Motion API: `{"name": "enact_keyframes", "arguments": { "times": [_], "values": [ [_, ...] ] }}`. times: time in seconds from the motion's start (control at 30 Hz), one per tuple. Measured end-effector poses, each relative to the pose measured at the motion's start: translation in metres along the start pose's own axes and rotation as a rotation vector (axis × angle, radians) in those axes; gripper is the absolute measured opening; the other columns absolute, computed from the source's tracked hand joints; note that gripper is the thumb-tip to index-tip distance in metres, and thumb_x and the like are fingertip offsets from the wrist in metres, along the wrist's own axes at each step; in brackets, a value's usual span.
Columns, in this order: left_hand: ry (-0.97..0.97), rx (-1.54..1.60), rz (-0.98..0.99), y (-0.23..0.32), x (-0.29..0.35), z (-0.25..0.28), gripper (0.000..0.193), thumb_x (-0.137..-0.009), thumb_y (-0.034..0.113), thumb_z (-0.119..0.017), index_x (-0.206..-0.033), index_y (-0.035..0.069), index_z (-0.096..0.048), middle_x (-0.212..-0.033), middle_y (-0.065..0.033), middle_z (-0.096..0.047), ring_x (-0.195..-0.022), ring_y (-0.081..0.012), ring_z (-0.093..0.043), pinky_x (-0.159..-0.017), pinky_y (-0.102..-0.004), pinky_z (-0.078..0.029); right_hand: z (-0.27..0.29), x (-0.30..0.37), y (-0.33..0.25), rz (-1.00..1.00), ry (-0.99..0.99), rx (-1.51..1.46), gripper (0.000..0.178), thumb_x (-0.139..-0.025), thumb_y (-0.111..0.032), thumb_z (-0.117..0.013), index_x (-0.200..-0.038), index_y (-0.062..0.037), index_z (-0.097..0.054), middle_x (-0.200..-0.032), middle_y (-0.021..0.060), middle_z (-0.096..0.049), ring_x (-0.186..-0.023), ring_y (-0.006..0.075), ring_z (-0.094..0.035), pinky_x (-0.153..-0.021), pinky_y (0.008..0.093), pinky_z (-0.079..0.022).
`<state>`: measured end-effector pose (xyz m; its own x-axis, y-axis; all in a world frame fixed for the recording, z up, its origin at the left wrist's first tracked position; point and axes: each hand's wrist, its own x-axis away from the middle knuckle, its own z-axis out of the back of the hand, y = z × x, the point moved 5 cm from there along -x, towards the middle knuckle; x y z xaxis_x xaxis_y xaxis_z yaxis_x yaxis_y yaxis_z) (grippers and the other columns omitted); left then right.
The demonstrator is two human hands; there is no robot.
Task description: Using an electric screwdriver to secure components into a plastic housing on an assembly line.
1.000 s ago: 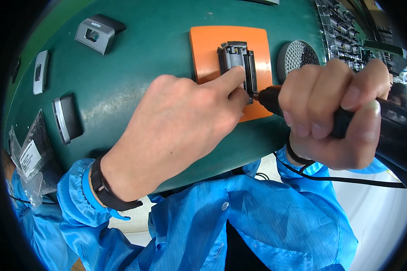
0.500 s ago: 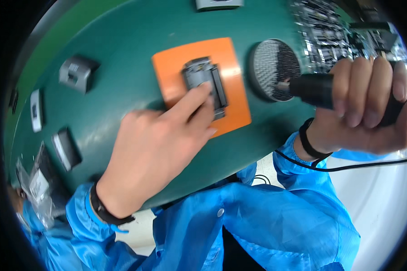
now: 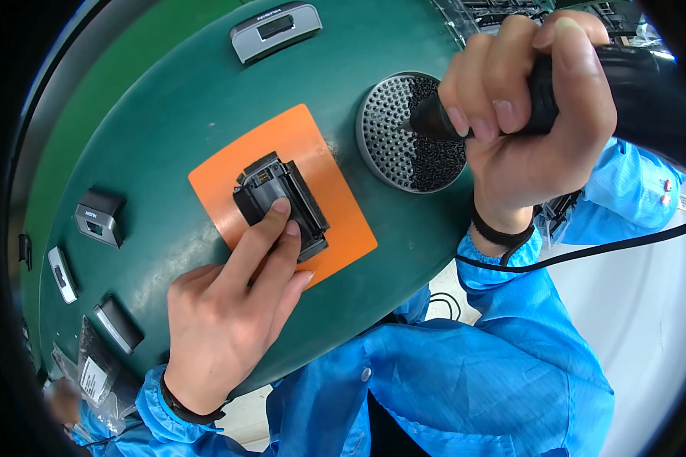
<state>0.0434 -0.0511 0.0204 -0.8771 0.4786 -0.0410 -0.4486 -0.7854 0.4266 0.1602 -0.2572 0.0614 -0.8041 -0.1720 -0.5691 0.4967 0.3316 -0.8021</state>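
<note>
A dark grey plastic housing (image 3: pixel 282 199) with small gold contacts lies on an orange mat (image 3: pixel 347 242). On top of it rest the index and middle fingertips of my left hand (image 3: pixel 225 305), pressing it down, while the thumb lies by its near edge. My right hand (image 3: pixel 537 114) is wrapped round a black electric screwdriver (image 3: pixel 545 90). The screwdriver's tip points into a round metal screw tray (image 3: pixel 363 137) full of small holes. Loose black screws (image 3: pixel 437 164) cover the tray's right side. Whether a screw sits on the tip I cannot tell.
A silver-grey cover (image 3: pixel 276 32) stands at the far edge. Several more covers, one grey (image 3: pixel 99 217), lie at the left near a clear plastic bag (image 3: pixel 95 377). Packed parts (image 3: pixel 503 9) fill the far right. A black cable (image 3: pixel 587 253) trails under my right wrist.
The screwdriver has swung so its tip is over the tray's hole-filled side rather than beside the screws. My left fingers still press the housing. The whole view has shifted with my head.
</note>
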Motion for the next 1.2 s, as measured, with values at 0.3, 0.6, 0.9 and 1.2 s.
{"name": "enact_keyframes", "arguments": {
  "times": [0.3,0.6,0.9,1.2],
  "values": [
    [0.031,-0.005,-0.043,-0.002,0.003,0.000,0.037,-0.080,0.017,-0.081,-0.113,0.003,-0.074,-0.129,-0.0080,-0.069,-0.058,-0.0168,-0.065,-0.052,-0.0287,-0.053,-0.010,-0.002,0.004,-0.153,0.225,-0.066,0.016,-0.105,-0.021,-0.043,-0.100,-0.0062,-0.041,-0.050,0.0014,-0.036,-0.037,0.0120,-0.032,-0.037,0.0286,-0.034],
    [0.024,-0.003,-0.006,0.001,0.005,0.000,0.036,-0.077,0.015,-0.083,-0.109,0.000,-0.072,-0.127,-0.0096,-0.069,-0.080,-0.0230,-0.073,-0.063,-0.0322,-0.060,-0.011,0.001,0.004,0.020,0.039,0.154,0.018,-0.104,-0.020,-0.046,-0.096,-0.0063,-0.038,-0.050,0.0017,-0.036,-0.037,0.0115,-0.031,-0.036,0.0275,-0.034],
    [-0.073,-0.054,-0.050,0.003,0.010,-0.001,0.053,-0.076,0.030,-0.084,-0.120,0.005,-0.068,-0.137,-0.0109,-0.062,-0.071,-0.0207,-0.069,-0.062,-0.0315,-0.056,-0.021,-0.027,-0.028,-0.039,-0.272,-0.101,0.030,-0.104,-0.028,-0.040,-0.107,-0.0071,-0.061,-0.069,-0.0020,-0.044,-0.052,0.0089,-0.040,-0.050,0.0289,-0.038],
    [-0.031,-0.034,-0.064,-0.001,0.015,-0.009,0.048,-0.077,0.029,-0.083,-0.117,0.006,-0.067,-0.137,-0.0120,-0.060,-0.084,-0.0218,-0.071,-0.068,-0.0318,-0.059,-0.088,-0.007,0.012,-0.009,-0.450,-0.147,0.038,-0.108,-0.029,-0.024,-0.118,-0.0084,-0.055,-0.068,-0.0005,-0.043,-0.050,0.0120,-0.039,-0.049,0.0316,-0.038]
  ]
}}
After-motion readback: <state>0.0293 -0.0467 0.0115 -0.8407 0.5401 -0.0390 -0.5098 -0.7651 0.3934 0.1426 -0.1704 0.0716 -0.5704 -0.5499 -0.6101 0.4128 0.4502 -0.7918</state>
